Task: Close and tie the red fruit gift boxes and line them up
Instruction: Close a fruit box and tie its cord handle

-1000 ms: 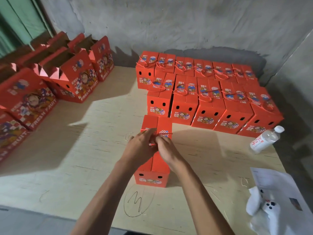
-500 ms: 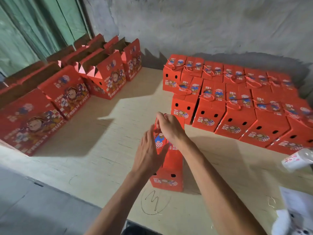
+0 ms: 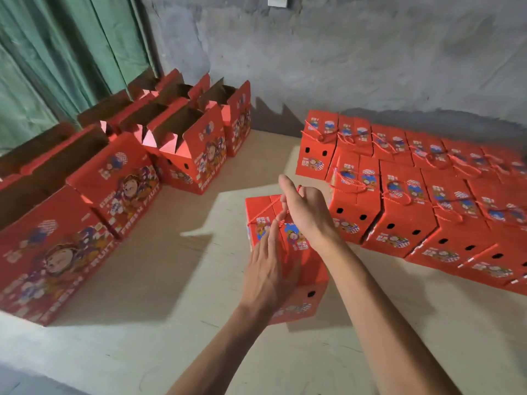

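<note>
on the counter [image 3: 176, 286]: closed box [image 3: 296, 269], cord [image 3: 263, 210] across its top
hands: left hand [image 3: 268, 277] flat on box; right hand [image 3: 306, 208] seemingly pinching cord
risk: cord slips, knot loosens

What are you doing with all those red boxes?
A person is working on one closed red box on the table. The left hand lies flat against it, and the right hand pulls its red cord. Tied boxes are lined up on the right; open boxes wait on the left.

Right hand [image 3: 306, 212] hides the box's [image 3: 310, 269] cord knot
</note>
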Tool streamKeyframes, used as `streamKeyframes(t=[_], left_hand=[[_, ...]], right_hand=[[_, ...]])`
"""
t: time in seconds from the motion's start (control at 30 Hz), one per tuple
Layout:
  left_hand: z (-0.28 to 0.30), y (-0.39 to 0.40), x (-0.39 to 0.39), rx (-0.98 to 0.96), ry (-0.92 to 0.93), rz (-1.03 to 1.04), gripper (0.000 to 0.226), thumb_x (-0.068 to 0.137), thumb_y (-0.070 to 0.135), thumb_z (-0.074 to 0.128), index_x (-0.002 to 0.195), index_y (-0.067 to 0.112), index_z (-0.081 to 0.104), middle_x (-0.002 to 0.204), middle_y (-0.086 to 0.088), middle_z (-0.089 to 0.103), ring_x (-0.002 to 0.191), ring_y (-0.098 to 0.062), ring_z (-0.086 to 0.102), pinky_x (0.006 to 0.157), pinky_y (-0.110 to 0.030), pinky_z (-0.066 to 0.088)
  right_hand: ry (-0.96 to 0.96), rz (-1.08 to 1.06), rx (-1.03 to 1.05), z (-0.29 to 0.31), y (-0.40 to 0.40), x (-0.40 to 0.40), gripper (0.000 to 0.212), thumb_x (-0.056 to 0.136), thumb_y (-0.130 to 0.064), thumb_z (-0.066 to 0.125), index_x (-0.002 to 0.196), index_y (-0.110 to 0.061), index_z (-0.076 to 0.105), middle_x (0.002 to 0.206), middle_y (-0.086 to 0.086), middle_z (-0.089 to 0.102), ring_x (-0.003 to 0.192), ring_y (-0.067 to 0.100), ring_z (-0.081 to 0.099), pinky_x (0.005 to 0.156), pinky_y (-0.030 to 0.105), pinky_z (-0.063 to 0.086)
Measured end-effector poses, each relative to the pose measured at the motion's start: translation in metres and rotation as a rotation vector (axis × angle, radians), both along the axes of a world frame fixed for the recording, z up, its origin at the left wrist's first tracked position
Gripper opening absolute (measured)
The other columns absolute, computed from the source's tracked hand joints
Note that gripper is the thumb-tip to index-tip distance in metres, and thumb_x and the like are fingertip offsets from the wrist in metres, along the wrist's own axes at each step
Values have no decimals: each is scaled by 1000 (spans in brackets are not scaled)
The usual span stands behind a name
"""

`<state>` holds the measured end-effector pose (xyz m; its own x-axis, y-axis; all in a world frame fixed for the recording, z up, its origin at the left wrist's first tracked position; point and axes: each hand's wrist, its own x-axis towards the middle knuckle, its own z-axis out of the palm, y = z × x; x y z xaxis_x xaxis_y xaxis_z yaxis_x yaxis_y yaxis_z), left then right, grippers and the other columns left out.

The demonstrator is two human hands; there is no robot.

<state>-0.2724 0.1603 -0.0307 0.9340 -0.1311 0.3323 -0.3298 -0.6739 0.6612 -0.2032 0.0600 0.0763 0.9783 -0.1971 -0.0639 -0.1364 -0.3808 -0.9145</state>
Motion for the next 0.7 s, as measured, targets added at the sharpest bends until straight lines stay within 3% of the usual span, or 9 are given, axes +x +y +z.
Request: streamKeyframes(t=[0.1, 0.27, 0.53, 0.7], left_hand=[[-11, 27, 51, 109, 32, -23, 85, 99, 55, 54, 162, 19, 10, 164, -1, 31, 148, -21, 33, 118, -38, 34], [-14, 44, 130, 197, -12, -3, 72, 96, 48, 59, 151, 7, 37, 143, -7, 55, 129, -25, 50, 112, -34, 35], [-21, 13, 237, 126, 90, -123, 69, 94, 44, 64, 148, 10, 38, 137, -7, 56, 125, -27, 51, 102, -37, 41], [-31, -30, 283, 107, 128, -167, 71, 97, 48, 59, 151, 10, 33, 145, -7, 50, 131, -27, 47, 104, -37, 39]], right_hand=[[8, -41, 35, -1, 14, 37, 64, 88, -65, 50, 70, -6, 67, 59, 7, 71, 69, 26, 73, 85, 51, 57], [-28, -82, 64, -3, 22, 105, 37, 82, -32, 49, 50, -21, 66, 53, 0, 66, 71, 30, 74, 86, 56, 58], [-40, -154, 39, -4, -9, 199, 33, 87, -20, 50, 59, -13, 64, 58, 5, 70, 75, 29, 74, 86, 56, 57], [-34, -216, 14, -8, -47, 237, 31, 90, -19, 48, 65, -11, 65, 58, 2, 69, 74, 29, 75, 83, 50, 60]])
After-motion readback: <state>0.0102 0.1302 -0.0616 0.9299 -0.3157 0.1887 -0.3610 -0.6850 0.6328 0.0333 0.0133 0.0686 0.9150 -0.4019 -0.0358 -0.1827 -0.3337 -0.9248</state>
